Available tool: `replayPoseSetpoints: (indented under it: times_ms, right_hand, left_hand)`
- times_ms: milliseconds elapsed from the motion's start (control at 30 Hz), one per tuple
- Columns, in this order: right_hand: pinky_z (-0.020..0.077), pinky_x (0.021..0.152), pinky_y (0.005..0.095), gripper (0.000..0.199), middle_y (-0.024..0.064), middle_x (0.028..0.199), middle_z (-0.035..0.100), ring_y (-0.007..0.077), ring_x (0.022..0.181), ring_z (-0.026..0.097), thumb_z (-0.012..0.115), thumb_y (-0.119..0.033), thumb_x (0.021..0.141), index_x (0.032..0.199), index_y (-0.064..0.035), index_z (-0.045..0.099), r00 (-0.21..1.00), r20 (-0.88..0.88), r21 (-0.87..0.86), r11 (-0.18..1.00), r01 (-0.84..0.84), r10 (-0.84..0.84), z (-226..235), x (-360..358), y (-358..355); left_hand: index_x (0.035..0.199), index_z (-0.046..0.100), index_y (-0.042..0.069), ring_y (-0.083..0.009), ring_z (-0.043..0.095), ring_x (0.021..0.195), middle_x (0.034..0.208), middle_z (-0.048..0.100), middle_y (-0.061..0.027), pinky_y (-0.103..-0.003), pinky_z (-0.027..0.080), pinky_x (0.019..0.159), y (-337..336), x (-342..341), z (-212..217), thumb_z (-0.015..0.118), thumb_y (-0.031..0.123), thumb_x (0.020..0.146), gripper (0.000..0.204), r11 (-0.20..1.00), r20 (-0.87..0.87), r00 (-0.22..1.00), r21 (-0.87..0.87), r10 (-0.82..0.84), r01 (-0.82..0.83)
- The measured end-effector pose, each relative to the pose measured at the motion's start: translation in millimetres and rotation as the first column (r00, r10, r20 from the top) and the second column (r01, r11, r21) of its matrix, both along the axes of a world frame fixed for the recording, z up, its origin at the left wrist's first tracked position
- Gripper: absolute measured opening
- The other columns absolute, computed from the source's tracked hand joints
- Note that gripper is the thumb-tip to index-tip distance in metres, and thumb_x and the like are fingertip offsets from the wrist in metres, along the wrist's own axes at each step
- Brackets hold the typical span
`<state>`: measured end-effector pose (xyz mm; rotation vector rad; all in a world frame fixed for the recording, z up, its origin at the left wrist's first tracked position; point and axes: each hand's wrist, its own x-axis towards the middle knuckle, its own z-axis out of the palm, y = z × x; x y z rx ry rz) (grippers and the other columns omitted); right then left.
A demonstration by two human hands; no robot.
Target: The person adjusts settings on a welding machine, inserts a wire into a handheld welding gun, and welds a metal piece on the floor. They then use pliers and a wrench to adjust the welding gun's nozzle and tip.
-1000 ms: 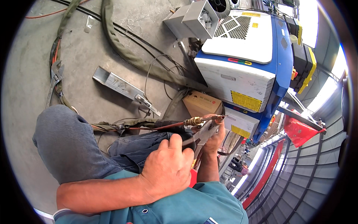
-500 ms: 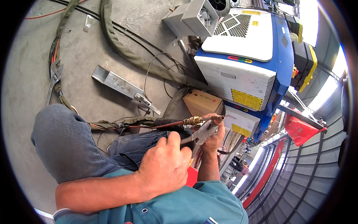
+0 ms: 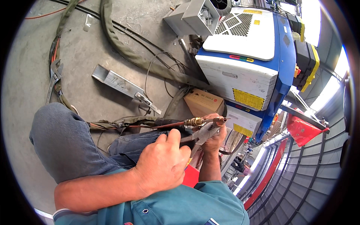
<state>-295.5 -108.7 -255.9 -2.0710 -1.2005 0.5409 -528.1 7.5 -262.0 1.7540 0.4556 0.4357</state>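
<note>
An adjustable wrench (image 3: 53,77) is lying on the concrete floor (image 3: 30,67) at far left beside sheathed cables (image 3: 123,52), and a grey metal channel (image 3: 117,83) is resting further right. Near the middle, the left hand (image 3: 161,165) is curling shut around the handles of pliers (image 3: 200,135), whose jaws are closing on the brass-tipped torch (image 3: 202,121) above the lap. The right hand (image 3: 214,137) is pinching that torch before the blue-and-white machine (image 3: 247,63); its tip is still fitted, so the work seems unfinished
</note>
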Motion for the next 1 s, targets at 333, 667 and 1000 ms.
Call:
replayPoseSetpoints:
  times_ms: [333,667,1000]
  right_hand:
    - [0.0554,0.074,0.0298,0.046,0.0086,0.096,0.072,0.0160,0.081,0.069,0.092,-0.009,0.072,0.106,-0.0042,0.063,0.958,0.286,-0.052,0.998,0.045,-0.029,1,-28,20]
    - [0.0562,0.068,0.0294,0.050,0.0065,0.087,0.072,0.0146,0.073,0.069,0.092,-0.009,0.070,0.109,-0.0033,0.060,0.887,0.461,-0.047,0.998,0.028,-0.003,-15,-40,17]
    - [0.0561,0.071,0.0292,0.056,0.0074,0.093,0.073,0.0142,0.077,0.069,0.095,-0.007,0.067,0.111,-0.0029,0.060,0.895,0.445,-0.066,0.997,0.030,0.002,-13,-41,20]
  left_hand:
    - [0.097,0.059,-0.005,-0.0446,0.057,0.103,0.115,0.050,-0.0312,-0.051,0.054,0.079,-6,-2,19,0.078,0.019,0.065,0.045,0.994,-0.007,1.000,-0.108,0.028,-0.029]
    - [0.085,0.057,-0.005,-0.0387,0.060,0.087,0.102,0.050,-0.0265,-0.044,0.055,0.068,-12,-3,14,0.077,0.021,0.065,0.038,0.981,-0.007,1.000,-0.193,0.022,-0.023]
    - [0.074,0.060,-0.002,-0.0305,0.061,0.073,0.088,0.050,-0.0197,-0.036,0.052,0.055,-9,-1,5,0.075,0.022,0.062,0.031,0.986,0.022,0.997,-0.156,0.067,-0.063]
